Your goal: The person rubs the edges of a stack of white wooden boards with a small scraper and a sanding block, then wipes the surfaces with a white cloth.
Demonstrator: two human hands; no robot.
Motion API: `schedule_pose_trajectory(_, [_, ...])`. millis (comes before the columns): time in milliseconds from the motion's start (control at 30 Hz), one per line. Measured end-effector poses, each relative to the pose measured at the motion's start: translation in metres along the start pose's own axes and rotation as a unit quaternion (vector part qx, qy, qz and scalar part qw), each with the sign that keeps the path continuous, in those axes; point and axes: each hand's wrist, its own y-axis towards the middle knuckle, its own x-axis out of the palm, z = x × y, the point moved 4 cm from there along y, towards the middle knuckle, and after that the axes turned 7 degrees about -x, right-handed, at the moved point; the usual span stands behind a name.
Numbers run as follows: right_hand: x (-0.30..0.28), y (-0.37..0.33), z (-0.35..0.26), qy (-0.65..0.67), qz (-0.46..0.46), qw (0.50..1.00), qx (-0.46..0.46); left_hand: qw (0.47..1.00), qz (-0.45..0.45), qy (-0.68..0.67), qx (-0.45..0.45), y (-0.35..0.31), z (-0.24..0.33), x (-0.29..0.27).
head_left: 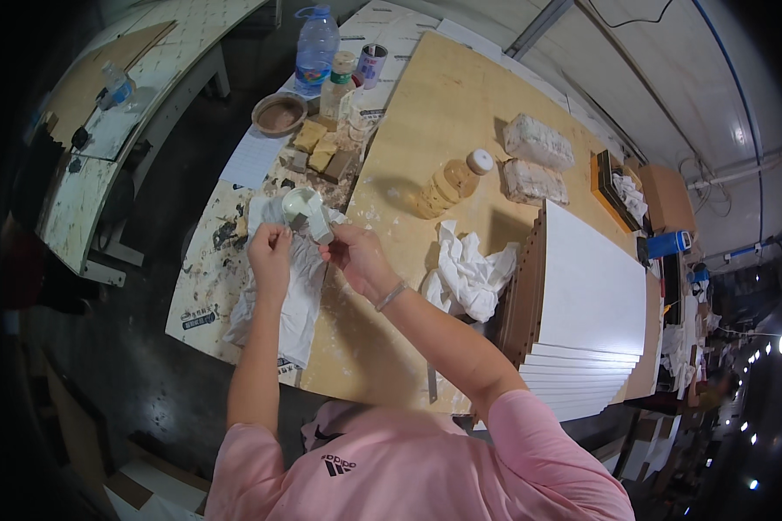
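Nearest the camera, both forearms are reaching up from a pink shirt over the plywood worktop [460,113]. The right hand [356,254] is closing its grip around a small pale tool with a round white head [308,211], holding it just above the worktop's left part. The left hand [270,246] is pinching a white cloth [291,295] with its fingertips just beside that tool; the cloth is draping down beneath both hands and lying over the worktop's left edge.

Just to the right, a crumpled white rag [465,273] is lying on the wood, and beyond it a stack of white panels [586,304] is sitting fanned at the worktop's right side. Farther on, an amber bottle with a white cap [450,181] is lying on its side, with two whitish blocks [537,161] behind it.

At the far left end, yellowish sponges [320,148] are sitting near a brown bowl [279,113], a small jar [341,82], a tin can [371,63] and a clear water bottle with a blue cap [316,48].
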Motion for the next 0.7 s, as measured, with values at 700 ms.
schedule_pose_trajectory(700, [-0.026, -0.082, -0.003, 0.111, -0.018, 0.992, 0.056, 0.957, -0.203, -0.114, -0.175, -0.057, 0.011, 0.012])
